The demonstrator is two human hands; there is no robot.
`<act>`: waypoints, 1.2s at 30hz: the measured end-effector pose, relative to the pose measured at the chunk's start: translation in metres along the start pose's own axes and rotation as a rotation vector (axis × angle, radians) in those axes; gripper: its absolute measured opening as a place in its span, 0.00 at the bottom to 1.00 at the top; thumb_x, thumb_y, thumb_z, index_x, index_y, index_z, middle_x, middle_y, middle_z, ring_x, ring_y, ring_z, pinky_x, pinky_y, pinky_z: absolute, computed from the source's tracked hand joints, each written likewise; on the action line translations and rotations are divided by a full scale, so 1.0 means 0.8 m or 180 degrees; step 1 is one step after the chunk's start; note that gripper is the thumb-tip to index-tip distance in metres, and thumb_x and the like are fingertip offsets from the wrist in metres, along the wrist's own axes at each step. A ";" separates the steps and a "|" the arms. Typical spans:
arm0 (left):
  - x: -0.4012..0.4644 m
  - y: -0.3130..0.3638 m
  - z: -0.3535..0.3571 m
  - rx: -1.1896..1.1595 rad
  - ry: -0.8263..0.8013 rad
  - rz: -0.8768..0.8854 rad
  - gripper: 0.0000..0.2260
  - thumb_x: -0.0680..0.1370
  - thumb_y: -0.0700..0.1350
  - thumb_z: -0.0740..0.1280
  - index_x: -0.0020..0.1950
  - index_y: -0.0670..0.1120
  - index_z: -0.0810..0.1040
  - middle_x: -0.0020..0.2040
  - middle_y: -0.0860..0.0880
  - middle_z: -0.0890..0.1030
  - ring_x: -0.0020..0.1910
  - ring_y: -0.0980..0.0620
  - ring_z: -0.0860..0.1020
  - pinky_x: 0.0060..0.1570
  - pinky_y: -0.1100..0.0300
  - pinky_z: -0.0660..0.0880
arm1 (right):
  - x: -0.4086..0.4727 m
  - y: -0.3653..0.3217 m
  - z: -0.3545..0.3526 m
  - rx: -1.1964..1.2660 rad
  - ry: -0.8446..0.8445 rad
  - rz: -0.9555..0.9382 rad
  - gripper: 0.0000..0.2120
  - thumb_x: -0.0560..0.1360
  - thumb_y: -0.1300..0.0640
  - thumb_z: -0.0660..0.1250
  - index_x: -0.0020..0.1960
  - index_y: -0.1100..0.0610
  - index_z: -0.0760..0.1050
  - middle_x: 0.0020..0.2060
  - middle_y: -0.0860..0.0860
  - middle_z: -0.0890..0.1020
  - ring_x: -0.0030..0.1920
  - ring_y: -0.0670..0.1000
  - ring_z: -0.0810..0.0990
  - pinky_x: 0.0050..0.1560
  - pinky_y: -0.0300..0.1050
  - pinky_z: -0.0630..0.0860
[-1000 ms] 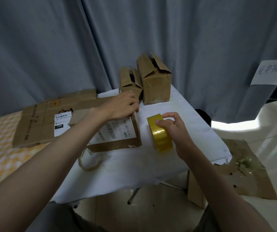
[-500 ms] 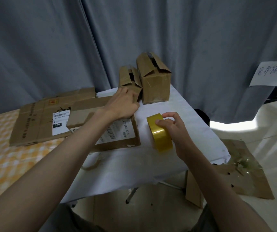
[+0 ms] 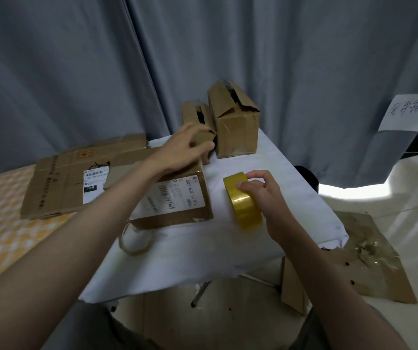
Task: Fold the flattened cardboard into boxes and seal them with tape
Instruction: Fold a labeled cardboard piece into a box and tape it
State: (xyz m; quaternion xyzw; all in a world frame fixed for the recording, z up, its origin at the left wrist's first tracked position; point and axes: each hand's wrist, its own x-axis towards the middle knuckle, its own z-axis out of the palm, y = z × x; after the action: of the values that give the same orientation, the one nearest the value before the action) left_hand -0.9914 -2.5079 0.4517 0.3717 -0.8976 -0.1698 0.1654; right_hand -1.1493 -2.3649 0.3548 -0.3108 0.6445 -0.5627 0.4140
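The right hand grips the yellow tape roll near the bench's right edge; the left hand, fingers loosely spread, reaches over the labelled box.

Box label: "502 602 12 8…". Flattened cardboard label: "15H". Curtain paper sign: handwriting illegible.

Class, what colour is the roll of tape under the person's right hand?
Shiny yellow-gold; the roll of tape, held by the right hand, shows in the head view.

1 head-worn wide-angle view, looking forward and down, close over white-covered counter; grey curtain fills background.
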 end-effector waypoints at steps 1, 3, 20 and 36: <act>-0.007 -0.002 -0.015 -0.0020 -0.0280 0.0023 0.29 0.75 0.64 0.67 0.74 0.58 0.67 0.77 0.53 0.60 0.76 0.51 0.60 0.70 0.54 0.58 | 0.000 0.000 0.000 0.0007 -0.0004 0.0007 0.13 0.73 0.47 0.73 0.53 0.40 0.71 0.56 0.49 0.77 0.58 0.58 0.75 0.62 0.63 0.75; -0.021 -0.013 -0.041 0.0448 -0.1037 -0.0056 0.40 0.64 0.72 0.70 0.74 0.68 0.61 0.79 0.61 0.51 0.78 0.50 0.51 0.74 0.45 0.54 | 0.001 -0.001 0.001 0.0005 -0.0006 0.0037 0.13 0.74 0.47 0.73 0.54 0.41 0.71 0.58 0.50 0.75 0.58 0.58 0.75 0.62 0.63 0.75; 0.033 0.014 -0.015 0.1342 -0.0900 -0.0902 0.44 0.68 0.79 0.55 0.80 0.60 0.54 0.81 0.45 0.51 0.78 0.35 0.52 0.74 0.38 0.54 | 0.002 -0.011 -0.015 0.0299 0.0320 0.0034 0.14 0.75 0.50 0.71 0.58 0.45 0.71 0.48 0.42 0.73 0.52 0.51 0.74 0.59 0.56 0.74; -0.056 -0.006 -0.077 0.0956 -0.2261 -0.0592 0.62 0.55 0.67 0.79 0.76 0.71 0.39 0.79 0.63 0.37 0.80 0.51 0.45 0.77 0.49 0.53 | -0.016 -0.014 -0.005 0.0202 0.0047 -0.0131 0.17 0.76 0.51 0.71 0.61 0.46 0.71 0.52 0.44 0.75 0.53 0.51 0.75 0.55 0.52 0.75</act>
State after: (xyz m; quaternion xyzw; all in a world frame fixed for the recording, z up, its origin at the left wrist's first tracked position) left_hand -0.9320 -2.4898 0.4970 0.3896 -0.8763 -0.1688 -0.2277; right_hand -1.1477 -2.3539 0.3686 -0.3066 0.6228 -0.5935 0.4073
